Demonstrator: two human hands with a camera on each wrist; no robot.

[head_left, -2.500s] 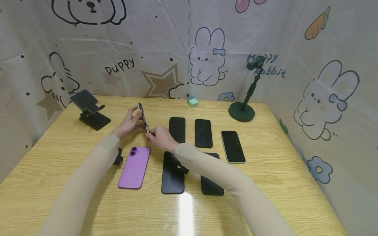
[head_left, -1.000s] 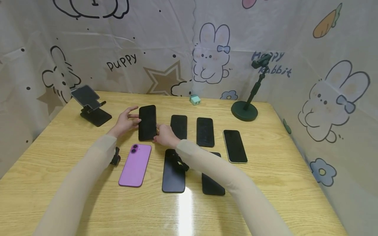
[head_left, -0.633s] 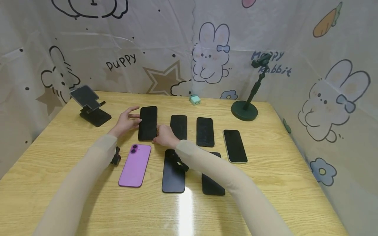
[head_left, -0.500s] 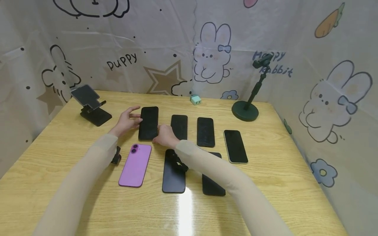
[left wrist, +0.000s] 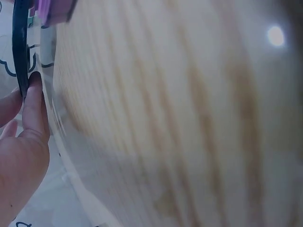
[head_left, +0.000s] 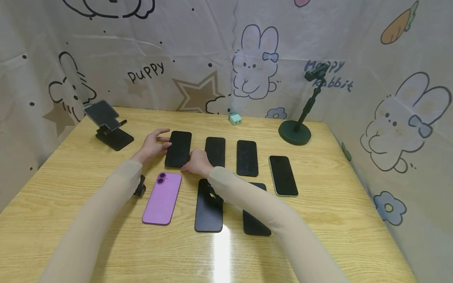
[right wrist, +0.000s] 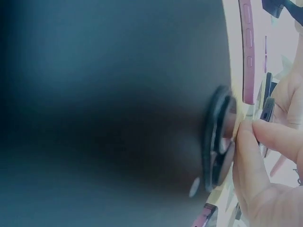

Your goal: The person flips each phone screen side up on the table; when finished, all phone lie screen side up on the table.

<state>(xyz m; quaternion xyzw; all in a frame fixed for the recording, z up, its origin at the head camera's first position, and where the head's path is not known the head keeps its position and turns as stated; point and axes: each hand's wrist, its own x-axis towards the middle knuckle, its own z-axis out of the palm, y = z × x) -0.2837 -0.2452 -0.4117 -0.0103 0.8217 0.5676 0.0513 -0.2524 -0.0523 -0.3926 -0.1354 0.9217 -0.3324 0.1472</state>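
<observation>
Both hands hold a black smartphone (head_left: 178,149), dark screen toward the head camera, at the back left of the table. My left hand (head_left: 155,144) pinches its left edge; in the left wrist view the thumb and a finger meet on the thin dark phone (left wrist: 20,47). At the lower right corner my right hand (head_left: 197,162) grips it, fingertips close over the wood, as the right wrist view shows beside the phone's end (right wrist: 268,109). A purple phone (head_left: 162,198) lies back up just in front, its two camera lenses at the top.
Black phones lie in two rows: one (head_left: 215,151) behind the right hand, another (head_left: 247,157) beside it, a light-edged one (head_left: 283,175), and two nearer (head_left: 209,212) under the right forearm. A folding stand (head_left: 109,124), mint charger (head_left: 235,118) and green stand (head_left: 295,131) stand behind.
The held phone was edge-on, then turned its screen toward the head camera. Since then its top has tilted back and down, so it lies flatter. Both hands keep their hold.
</observation>
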